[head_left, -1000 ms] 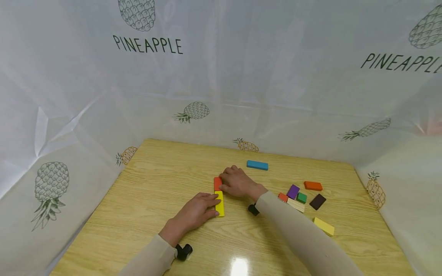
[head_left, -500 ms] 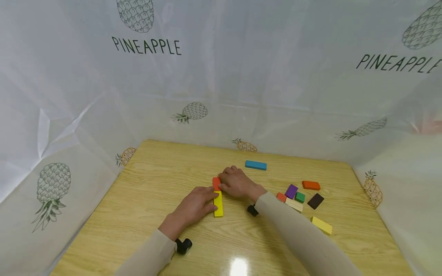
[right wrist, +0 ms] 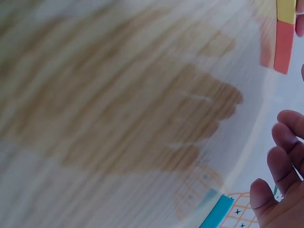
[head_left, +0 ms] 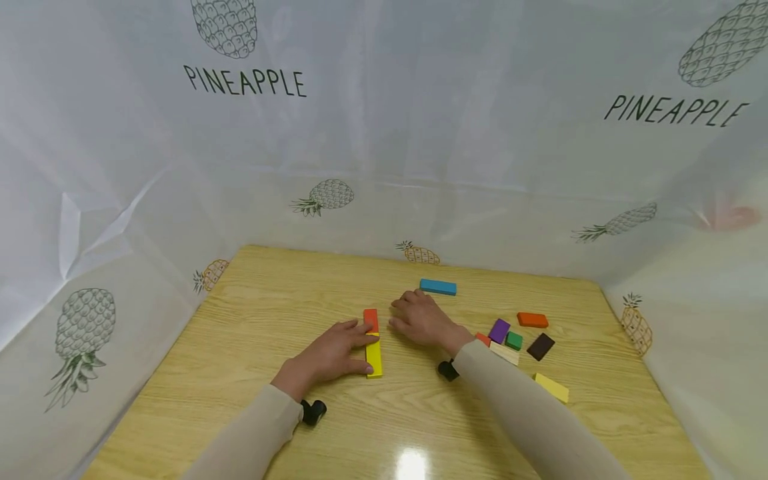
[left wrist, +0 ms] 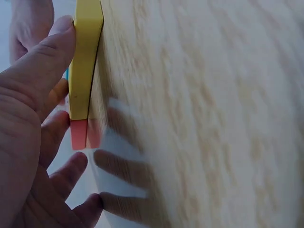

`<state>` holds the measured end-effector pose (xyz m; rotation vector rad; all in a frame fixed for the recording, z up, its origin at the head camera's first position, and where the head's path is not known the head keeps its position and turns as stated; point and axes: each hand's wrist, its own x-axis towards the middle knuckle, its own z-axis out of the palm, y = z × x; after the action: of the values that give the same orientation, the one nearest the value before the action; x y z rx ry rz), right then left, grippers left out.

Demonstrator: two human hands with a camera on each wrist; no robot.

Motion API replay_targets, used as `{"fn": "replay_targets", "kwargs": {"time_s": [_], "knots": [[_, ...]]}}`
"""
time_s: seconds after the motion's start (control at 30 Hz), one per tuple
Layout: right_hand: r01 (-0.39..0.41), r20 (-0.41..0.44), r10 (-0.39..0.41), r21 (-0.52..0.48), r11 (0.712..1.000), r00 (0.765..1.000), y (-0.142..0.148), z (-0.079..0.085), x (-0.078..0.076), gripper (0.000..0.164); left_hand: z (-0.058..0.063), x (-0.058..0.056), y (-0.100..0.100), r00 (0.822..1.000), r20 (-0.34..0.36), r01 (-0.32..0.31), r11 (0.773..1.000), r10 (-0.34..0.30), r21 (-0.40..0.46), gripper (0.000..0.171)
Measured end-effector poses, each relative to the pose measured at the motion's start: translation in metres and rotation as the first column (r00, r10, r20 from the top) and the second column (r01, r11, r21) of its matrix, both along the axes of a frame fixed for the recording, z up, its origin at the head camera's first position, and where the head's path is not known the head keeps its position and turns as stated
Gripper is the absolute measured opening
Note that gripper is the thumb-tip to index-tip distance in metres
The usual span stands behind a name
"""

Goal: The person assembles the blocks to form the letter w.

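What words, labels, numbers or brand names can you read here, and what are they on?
"PINEAPPLE", printed on the pale sheet behind the table, upper left in the head view.
"PINEAPPLE" again, on the same sheet, upper right.
No lettering shows on the yellow block by the left hand or the red block at its far end. I see no numbers or brand names.

A long yellow block (head_left: 374, 358) lies flat, lower centre of the head view. A red block (head_left: 371, 318) — shorter — abuts its upper end.
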<state>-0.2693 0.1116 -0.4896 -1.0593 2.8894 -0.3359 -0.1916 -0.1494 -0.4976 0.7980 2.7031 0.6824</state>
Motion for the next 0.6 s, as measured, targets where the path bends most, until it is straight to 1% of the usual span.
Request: {"fn": "replay_targets", "kwargs": {"time_s": [0.2, 0.4, 0.6], "knots": [[0.024, -0.042, -0.025, -0.017, 1.0, 0.999, 0.009, -0.002, 0.003, 0.046, 0.0, 0.001, 0.001, 1.0, 0.009, 0.008, 1.0, -0.007, -0.015, 0.064], [0.066, -0.048, -0.068, -0.035, 0.997, 0.997, 0.023, -0.001, 0.007, 0.047, 0.0, 0.002, 0.0, 1.0, 0.016, 0.016, 1.0, -0.016, 0.001, 0.064], [0.078, -0.09, -0.082, -0.04, 0.996, 0.993, 0.042, -0.003, 0.01, 0.047, 0.001, 0.002, 0.0, 0.999, 0.03, 0.021, 0.999, -0.021, 0.025, 0.065]]}}
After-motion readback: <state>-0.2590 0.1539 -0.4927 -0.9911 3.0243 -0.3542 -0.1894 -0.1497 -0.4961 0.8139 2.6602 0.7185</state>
